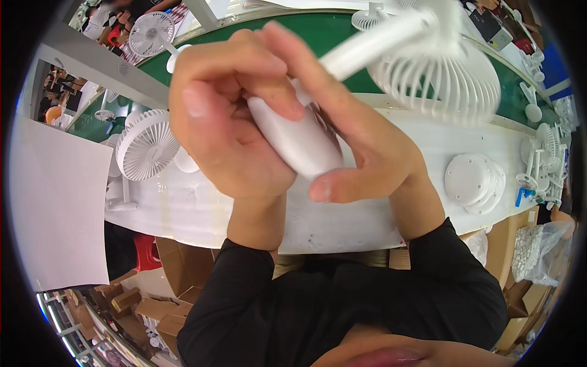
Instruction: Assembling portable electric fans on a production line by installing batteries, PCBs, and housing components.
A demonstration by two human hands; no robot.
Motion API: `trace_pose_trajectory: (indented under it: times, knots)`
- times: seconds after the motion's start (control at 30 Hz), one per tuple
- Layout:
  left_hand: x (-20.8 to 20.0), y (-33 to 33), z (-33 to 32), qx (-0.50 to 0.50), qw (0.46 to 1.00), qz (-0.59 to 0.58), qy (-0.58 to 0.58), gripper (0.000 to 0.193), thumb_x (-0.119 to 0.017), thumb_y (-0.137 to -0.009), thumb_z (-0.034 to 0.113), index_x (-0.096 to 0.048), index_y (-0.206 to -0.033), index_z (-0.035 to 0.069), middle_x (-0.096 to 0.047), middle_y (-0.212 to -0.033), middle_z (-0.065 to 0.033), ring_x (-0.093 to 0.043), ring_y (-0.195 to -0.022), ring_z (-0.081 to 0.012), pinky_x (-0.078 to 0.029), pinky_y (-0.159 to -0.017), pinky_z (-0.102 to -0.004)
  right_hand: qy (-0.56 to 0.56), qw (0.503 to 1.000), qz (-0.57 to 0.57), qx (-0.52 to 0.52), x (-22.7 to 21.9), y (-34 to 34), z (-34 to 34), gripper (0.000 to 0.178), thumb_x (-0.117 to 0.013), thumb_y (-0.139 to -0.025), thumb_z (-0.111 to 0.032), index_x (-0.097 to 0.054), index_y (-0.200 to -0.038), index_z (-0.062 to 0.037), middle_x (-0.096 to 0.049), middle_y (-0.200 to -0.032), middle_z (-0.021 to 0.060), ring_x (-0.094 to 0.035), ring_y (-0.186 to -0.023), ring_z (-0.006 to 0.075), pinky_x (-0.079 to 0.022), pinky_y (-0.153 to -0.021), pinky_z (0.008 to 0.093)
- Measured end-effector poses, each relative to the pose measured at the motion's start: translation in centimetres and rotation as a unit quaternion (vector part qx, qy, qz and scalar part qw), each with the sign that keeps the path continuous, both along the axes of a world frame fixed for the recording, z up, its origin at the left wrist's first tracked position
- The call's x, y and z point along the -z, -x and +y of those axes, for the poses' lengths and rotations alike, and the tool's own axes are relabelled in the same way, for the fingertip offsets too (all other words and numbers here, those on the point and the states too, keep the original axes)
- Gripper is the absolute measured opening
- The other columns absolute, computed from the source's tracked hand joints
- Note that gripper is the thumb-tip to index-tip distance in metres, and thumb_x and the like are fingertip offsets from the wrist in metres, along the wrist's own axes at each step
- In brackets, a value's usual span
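Note:
Between my two hands is a white desk fan, raised above the table and tilted, its round base (299,137) toward me. The stem (379,46) slants up to the right, to the caged fan head (437,82), which is blurred. My left hand (226,116) curls its fingers around the left side of the base. My right hand (373,137) grips the base from the right, thumb low on its near edge and fingers stretched along its far side. The base's underside is mostly hidden by my hands.
Another white fan (150,147) stands at left beside a white panel (61,202). Round white bases (471,180) lie stacked on the white table (342,229) at right, near more fans (544,153). A green belt (330,46) runs behind. A bag of small white parts (538,254) sits at lower right.

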State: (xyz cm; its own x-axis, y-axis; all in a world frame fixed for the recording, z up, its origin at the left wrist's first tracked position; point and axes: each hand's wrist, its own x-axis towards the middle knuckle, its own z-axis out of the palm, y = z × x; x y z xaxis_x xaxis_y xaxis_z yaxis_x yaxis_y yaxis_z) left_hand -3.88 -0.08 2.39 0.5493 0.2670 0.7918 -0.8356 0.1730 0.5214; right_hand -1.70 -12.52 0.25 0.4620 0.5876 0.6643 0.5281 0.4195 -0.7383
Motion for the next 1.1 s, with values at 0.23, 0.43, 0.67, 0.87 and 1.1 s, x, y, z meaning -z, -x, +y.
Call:
trace_pose_trajectory:
  times: [0.23, 0.43, 0.67, 0.87, 1.1]
  knots:
    - [-0.5, -3.8, 0.2, 0.012, 0.984, -0.045, 0.172, 0.03, -0.032, -0.103, 0.02, -0.051, -0.117, 0.002, -0.06, -0.083, -0.0097, -0.059, -0.081, -0.0187, -0.042, -0.083, -0.029, 0.118, 0.946, -0.11, 0.281, -0.8, -0.7, -0.5, 0.064, -0.066, -0.069, 0.001, -0.056, -0.133, -0.0027, -0.068, -0.108, 0.0157, -0.065, -0.092, 0.0269, -0.051, -0.081, 0.0317]
    - [0.0, -4.2, 3.0, 0.068, 0.997, 0.004, 0.032, 0.027, -0.036, -0.097, 0.011, -0.057, -0.111, 0.0, -0.057, -0.073, -0.0102, -0.056, -0.083, -0.0216, -0.04, -0.086, -0.0315, -0.086, 0.843, 0.066, 0.527, 1.4, -9.5, -7.5, 0.027, -0.069, -0.077, -0.001, -0.069, -0.104, 0.0017, -0.064, -0.101, 0.0129, -0.061, -0.086, 0.0196, -0.05, -0.076, 0.0278]
    - [0.0, -5.1, 4.1, 0.145, 0.989, 0.029, -0.006, 0.025, -0.039, -0.094, 0.009, -0.059, -0.105, -0.002, -0.058, -0.072, -0.0121, -0.055, -0.076, -0.0187, -0.04, -0.08, -0.0282, 0.155, 0.639, 0.111, 0.746, 8.4, -13.1, -20.7, 0.048, -0.067, -0.074, 0.001, -0.062, -0.121, -0.0093, -0.067, -0.112, 0.0162, -0.062, -0.101, 0.0343, -0.049, -0.09, 0.0393]
    - [-0.6, -5.7, 3.3, 0.112, 0.987, 0.112, 0.004, 0.021, -0.042, -0.093, 0.007, -0.06, -0.101, -0.002, -0.057, -0.073, -0.0111, -0.051, -0.067, -0.0151, -0.04, -0.074, -0.0262, 0.312, 0.519, 0.041, 0.795, 10.7, -15.4, -21.4, 0.053, -0.069, -0.071, 0.0, -0.062, -0.122, -0.0122, -0.066, -0.114, 0.0156, -0.061, -0.102, 0.0383, -0.049, -0.093, 0.0411]
    - [-0.8, -2.6, 2.9, 0.097, 0.98, 0.17, -0.025, 0.019, -0.044, -0.091, 0.005, -0.061, -0.096, -0.003, -0.057, -0.072, -0.009, -0.047, -0.06, -0.0116, -0.039, -0.068, -0.0234, 0.327, 0.454, -0.267, 0.785, 13.0, -14.4, -14.6, 0.047, -0.072, -0.07, -0.003, -0.063, -0.116, -0.01, -0.065, -0.104, 0.013, -0.061, -0.093, 0.033, -0.049, -0.085, 0.0373]
